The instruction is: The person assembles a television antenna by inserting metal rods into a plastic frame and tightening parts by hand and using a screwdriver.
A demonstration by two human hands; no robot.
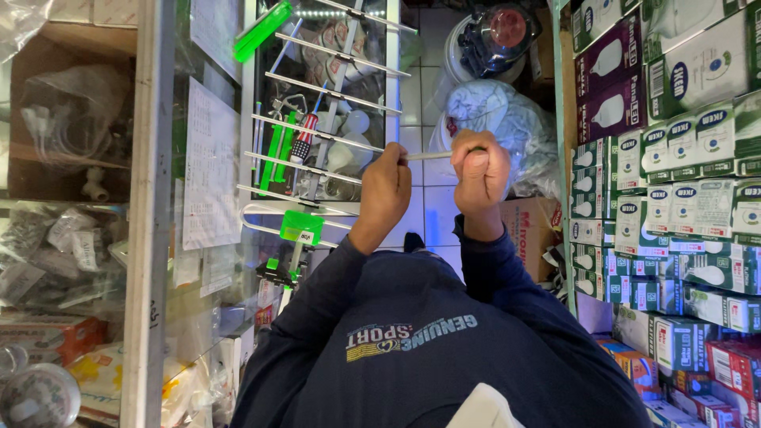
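Head view, looking down past a dark blue sweatshirt (412,341): two hands are raised in front of the chest, both closed on one thin pale rod (430,156) that runs level between them. The left hand (386,189) pinches one end of the rod between thumb and curled fingers, knuckles toward the camera. The right hand (480,172) is clenched in a fist around the other end, thumb laid over the top; the rod's tip is hidden inside that fist. Both forearms rise from dark blue sleeves, the left one bare from the wrist down to the cuff, and the elbows spread wide at either side of the chest.

Behind the hands lies a white tiled floor (434,208). One bulky bundle wrapped in clear plastic (501,127) sits just beyond the right hand, with one brown carton (529,226) beside the right wrist. Just beside the left hand stands one aerial (321,119) with at least six metal cross-bars, carrying two green plastic pieces, partly blocking the goods behind it. Along the right edge, stacked bulb boxes (674,198) fill the shelves, too many to count. At the far left, a pale post (147,214) and bagged goods (55,254) crowd the frame.
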